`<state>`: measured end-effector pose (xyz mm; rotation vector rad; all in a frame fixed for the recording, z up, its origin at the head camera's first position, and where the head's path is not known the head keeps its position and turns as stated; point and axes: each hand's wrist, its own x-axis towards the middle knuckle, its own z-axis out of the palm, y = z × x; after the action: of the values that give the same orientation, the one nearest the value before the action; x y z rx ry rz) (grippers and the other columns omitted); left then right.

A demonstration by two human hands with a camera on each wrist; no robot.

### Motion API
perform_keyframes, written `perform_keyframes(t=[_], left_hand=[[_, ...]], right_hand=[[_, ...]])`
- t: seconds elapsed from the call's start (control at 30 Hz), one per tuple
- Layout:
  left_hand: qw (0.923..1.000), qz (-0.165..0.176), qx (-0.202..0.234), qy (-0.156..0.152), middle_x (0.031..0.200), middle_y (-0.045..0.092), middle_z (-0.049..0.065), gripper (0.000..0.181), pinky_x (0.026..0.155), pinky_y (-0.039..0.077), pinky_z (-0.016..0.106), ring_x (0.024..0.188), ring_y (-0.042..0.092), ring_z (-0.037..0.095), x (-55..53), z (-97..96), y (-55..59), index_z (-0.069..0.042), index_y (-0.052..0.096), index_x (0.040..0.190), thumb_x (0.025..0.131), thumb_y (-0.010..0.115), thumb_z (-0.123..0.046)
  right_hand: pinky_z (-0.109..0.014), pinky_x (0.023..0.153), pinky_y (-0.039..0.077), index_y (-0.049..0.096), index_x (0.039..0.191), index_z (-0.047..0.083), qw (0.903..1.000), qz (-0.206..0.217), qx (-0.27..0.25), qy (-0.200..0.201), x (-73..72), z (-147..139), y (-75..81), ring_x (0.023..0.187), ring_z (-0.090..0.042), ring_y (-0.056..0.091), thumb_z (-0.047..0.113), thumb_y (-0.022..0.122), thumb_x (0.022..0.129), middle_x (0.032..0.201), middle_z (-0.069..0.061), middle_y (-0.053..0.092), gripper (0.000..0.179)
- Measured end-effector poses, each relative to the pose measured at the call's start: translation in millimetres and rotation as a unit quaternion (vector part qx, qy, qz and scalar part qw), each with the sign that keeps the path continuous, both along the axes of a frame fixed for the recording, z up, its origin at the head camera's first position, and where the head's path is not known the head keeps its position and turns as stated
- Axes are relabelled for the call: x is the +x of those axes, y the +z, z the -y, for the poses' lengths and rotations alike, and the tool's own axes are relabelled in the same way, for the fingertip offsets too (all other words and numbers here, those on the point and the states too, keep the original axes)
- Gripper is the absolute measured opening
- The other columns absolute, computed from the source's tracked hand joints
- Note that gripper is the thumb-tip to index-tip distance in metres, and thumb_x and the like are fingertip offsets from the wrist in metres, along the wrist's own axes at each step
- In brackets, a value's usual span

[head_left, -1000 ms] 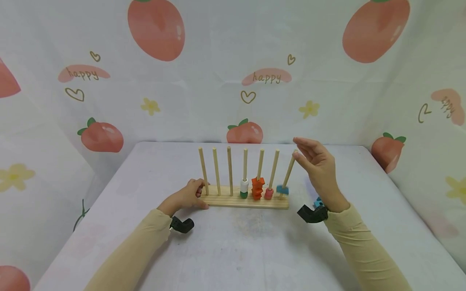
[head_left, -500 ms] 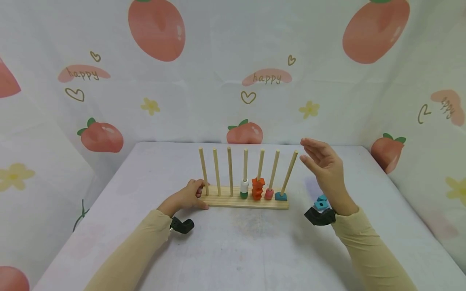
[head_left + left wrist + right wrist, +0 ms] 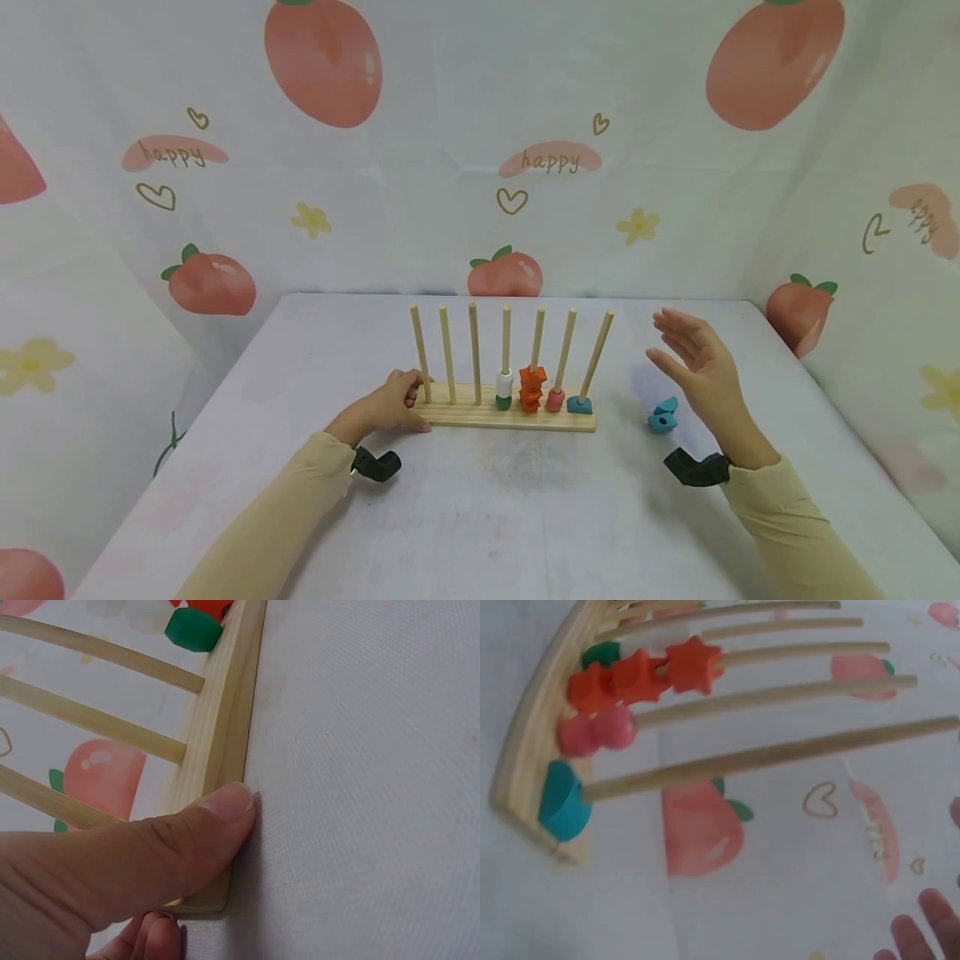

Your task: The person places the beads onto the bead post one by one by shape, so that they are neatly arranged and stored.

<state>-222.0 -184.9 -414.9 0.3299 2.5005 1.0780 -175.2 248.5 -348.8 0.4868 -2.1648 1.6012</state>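
A wooden peg board [image 3: 457,415] with several upright pegs stands on the table. My left hand [image 3: 381,408] grips its left end; in the left wrist view the thumb [image 3: 187,832] lies along the front edge. White beads above a green bead [image 3: 193,630] fill one peg. To their right come orange star beads [image 3: 694,665], pink round beads [image 3: 615,727] and a blue half-round bead [image 3: 566,802], which sits at the bottom of the rightmost peg. My right hand [image 3: 701,371] is raised right of the board, fingers spread apart from the thumb, holding nothing.
Loose blue beads [image 3: 663,417] lie on the table [image 3: 480,517], right of the board and below my right hand. The three leftmost pegs [image 3: 446,354] carry no beads. A printed cloth [image 3: 420,167] hangs behind the table.
The blue half-round bead has slid down the rightmost peg to the base. My right hand has moved away from the peg top to the right. The left hand stays put.
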Motion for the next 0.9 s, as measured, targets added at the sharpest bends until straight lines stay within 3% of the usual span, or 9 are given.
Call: perform_keyframes(t=[0.13, 0.3, 0.37, 0.43, 0.53, 0.57, 0.7, 0.9], left_hand=[[1.0, 0.0, 0.001, -0.002, 0.103, 0.032, 0.011, 0.064, 0.078, 0.032, 0.034, 0.093, 0.033, 0.024, 0.4, -0.1, 0.9, -0.004, 0.049, 0.122, 0.07, 0.085, -0.009], [1.0, 0.0, -0.002, -0.003, 0.103, 0.032, 0.011, 0.063, 0.077, 0.032, 0.034, 0.093, 0.034, 0.024, 0.0, 0.2, 0.5, -0.004, 0.049, 0.121, 0.071, 0.085, -0.01], [1.0, -0.001, -0.004, -0.004, 0.102, 0.032, 0.01, 0.063, 0.077, 0.032, 0.034, 0.092, 0.033, 0.024, -0.4, 0.6, 0.0, -0.005, 0.049, 0.122, 0.071, 0.085, -0.01], [1.0, -0.002, -0.005, -0.005, 0.101, 0.031, 0.01, 0.063, 0.076, 0.031, 0.034, 0.092, 0.033, 0.024, -0.7, 0.8, -0.3, -0.005, 0.049, 0.121, 0.071, 0.085, -0.01], [1.0, -0.004, -0.005, -0.006, 0.101, 0.031, 0.01, 0.061, 0.076, 0.031, 0.034, 0.092, 0.033, 0.024, -1.1, 1.1, -0.2, -0.005, 0.048, 0.12, 0.071, 0.085, -0.011], [1.0, -0.003, -0.005, -0.005, 0.101, 0.031, 0.01, 0.061, 0.076, 0.031, 0.034, 0.092, 0.033, 0.024, -1.1, 1.1, -0.2, -0.005, 0.048, 0.119, 0.071, 0.085, -0.01], [1.0, -0.002, -0.006, -0.004, 0.103, 0.032, 0.011, 0.061, 0.077, 0.032, 0.034, 0.093, 0.034, 0.024, -1.7, 1.4, -0.7, -0.005, 0.048, 0.119, 0.071, 0.085, -0.011], [1.0, 0.004, -0.007, 0.003, 0.107, 0.033, 0.012, 0.062, 0.079, 0.033, 0.034, 0.095, 0.035, 0.025, -2.7, 1.9, -2.2, -0.005, 0.048, 0.12, 0.071, 0.086, -0.011]], right_hand=[[-0.007, 0.092, 0.04, 0.042, 0.139, -0.001, 0.9942, 0.071, 0.076, -0.028, 4.6, -16.2, -8.0, 0.119, 0.0, 0.05, 0.007, 0.066, 0.091, 0.133, -0.004, 0.052, 0.054], [-0.003, 0.084, 0.039, 0.037, 0.142, -0.001, 0.9725, 0.166, 0.16, -0.034, 7.8, -36.2, -16.1, 0.126, -0.035, 0.049, 0.023, 0.064, 0.094, 0.139, -0.026, 0.045, 0.06], [-0.014, 0.088, 0.046, 0.036, 0.143, -0.002, 0.9626, 0.192, 0.189, -0.029, 8.5, -42.4, -18.9, 0.126, -0.046, 0.045, 0.026, 0.062, 0.095, 0.14, -0.029, 0.044, 0.061], [-0.032, 0.094, 0.049, 0.037, 0.143, -0.002, 0.954, 0.213, 0.21, -0.022, 8.5, -47.5, -22.0, 0.126, -0.049, 0.044, 0.027, 0.062, 0.095, 0.14, -0.03, 0.044, 0.061], [-0.059, 0.095, 0.042, 0.037, 0.142, -0.003, 0.9408, 0.238, 0.241, -0.007, 5.8, -54.2, -28.8, 0.126, -0.05, 0.044, 0.028, 0.06, 0.096, 0.139, -0.031, 0.045, 0.06], [-0.061, 0.095, 0.041, 0.038, 0.141, -0.004, 0.9378, 0.246, 0.245, 0.0, 4.4, -56.5, -31.3, 0.126, -0.05, 0.044, 0.028, 0.059, 0.096, 0.139, -0.031, 0.045, 0.059], [-0.058, 0.094, 0.044, 0.044, 0.137, -0.007, 0.9256, 0.27, 0.264, 0.022, -1.8, -64.9, -40.7, 0.122, -0.048, 0.049, 0.027, 0.059, 0.096, 0.136, -0.03, 0.048, 0.055], [-0.032, 0.083, 0.052, 0.052, 0.13, -0.008, 0.9191, 0.285, 0.265, 0.062, -11.1, -76.1, -50.6, 0.116, -0.044, 0.055, 0.021, 0.062, 0.095, 0.129, -0.029, 0.055, 0.047]])
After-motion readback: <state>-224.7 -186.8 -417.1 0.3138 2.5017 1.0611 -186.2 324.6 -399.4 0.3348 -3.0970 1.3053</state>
